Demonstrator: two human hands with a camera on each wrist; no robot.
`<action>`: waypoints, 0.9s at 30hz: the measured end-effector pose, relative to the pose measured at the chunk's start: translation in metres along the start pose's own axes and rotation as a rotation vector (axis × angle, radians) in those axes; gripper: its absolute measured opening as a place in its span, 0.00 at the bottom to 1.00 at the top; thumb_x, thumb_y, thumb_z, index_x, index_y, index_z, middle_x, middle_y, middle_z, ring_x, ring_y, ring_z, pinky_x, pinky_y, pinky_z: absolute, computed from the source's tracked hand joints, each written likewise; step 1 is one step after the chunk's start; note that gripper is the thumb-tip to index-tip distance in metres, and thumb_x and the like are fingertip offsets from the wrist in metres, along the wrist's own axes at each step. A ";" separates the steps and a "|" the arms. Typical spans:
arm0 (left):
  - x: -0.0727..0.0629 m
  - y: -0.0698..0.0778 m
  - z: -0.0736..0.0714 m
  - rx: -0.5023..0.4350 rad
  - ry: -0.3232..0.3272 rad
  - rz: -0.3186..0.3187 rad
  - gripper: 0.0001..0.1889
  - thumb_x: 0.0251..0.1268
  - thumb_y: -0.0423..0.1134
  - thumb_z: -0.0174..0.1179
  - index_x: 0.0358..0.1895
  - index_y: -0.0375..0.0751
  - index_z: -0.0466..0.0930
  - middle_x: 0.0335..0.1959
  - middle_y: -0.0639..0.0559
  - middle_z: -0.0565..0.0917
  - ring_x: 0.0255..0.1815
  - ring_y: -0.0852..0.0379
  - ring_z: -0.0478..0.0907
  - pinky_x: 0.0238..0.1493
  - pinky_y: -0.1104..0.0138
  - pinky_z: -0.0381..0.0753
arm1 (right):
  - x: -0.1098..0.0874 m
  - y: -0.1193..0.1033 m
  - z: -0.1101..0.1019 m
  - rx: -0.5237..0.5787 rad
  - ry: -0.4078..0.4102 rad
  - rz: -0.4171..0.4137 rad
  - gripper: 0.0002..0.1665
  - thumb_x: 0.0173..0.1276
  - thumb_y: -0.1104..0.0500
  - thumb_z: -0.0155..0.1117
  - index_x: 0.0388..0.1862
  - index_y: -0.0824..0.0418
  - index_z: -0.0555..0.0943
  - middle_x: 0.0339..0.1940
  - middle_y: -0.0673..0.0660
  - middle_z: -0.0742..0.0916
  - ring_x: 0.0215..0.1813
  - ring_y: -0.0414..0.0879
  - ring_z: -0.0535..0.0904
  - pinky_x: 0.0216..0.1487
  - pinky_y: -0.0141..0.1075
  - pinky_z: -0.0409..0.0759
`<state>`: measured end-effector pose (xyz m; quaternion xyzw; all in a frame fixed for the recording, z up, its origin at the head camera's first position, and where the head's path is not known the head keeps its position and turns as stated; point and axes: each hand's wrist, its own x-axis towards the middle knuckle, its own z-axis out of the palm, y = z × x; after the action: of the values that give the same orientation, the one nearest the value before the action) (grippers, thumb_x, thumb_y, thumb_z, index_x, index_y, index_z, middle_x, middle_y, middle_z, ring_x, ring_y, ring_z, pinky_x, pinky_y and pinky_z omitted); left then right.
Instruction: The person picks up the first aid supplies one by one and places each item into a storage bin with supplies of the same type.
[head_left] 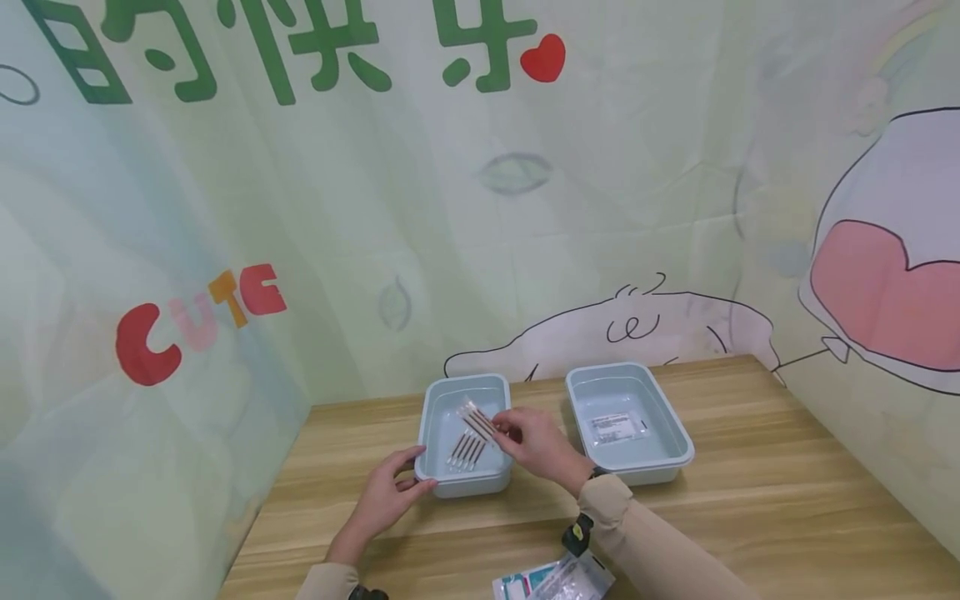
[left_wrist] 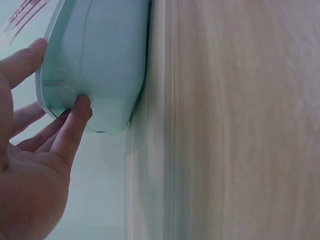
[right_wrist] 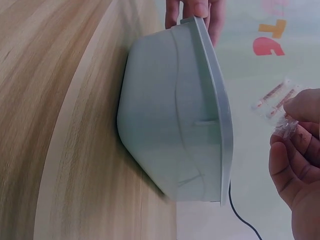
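A clear packet of cotton swabs (head_left: 477, 419) with brown sticks is pinched between the thumb and fingers of my right hand (head_left: 542, 446), above the left light-blue plastic bin (head_left: 472, 487). Below it, more brown-stick swabs (head_left: 467, 451) in clear wrap lie on that bin's floor. My left hand (head_left: 388, 495) holds the bin's near-left corner. In the left wrist view, its thumb (left_wrist: 22, 62) sits at the rim while the other fingers press the outer wall. The right wrist view shows the held packet (right_wrist: 275, 102) beyond the bin's side, partly covered by my fingers.
To the right stands a second light-blue bin (head_left: 648, 475) with a clear, printed packet (head_left: 617, 428) inside. Several flat packets (head_left: 558, 583) lie at the near edge of the wooden table (head_left: 772, 492). A printed cloth backdrop (head_left: 420, 208) rises behind the table.
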<state>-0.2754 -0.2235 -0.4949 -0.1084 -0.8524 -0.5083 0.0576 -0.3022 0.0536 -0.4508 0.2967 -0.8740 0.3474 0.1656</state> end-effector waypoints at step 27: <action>0.001 -0.002 0.000 -0.018 -0.003 -0.005 0.32 0.53 0.33 0.72 0.63 0.33 0.73 0.59 0.36 0.77 0.59 0.36 0.76 0.52 0.68 0.86 | 0.000 0.001 0.006 0.025 -0.124 0.145 0.38 0.67 0.40 0.63 0.68 0.62 0.72 0.52 0.60 0.85 0.46 0.49 0.83 0.42 0.33 0.86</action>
<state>-0.2765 -0.2244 -0.4969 -0.1073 -0.8482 -0.5158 0.0540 -0.3034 0.0501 -0.4558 0.2556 -0.8974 0.3502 0.0816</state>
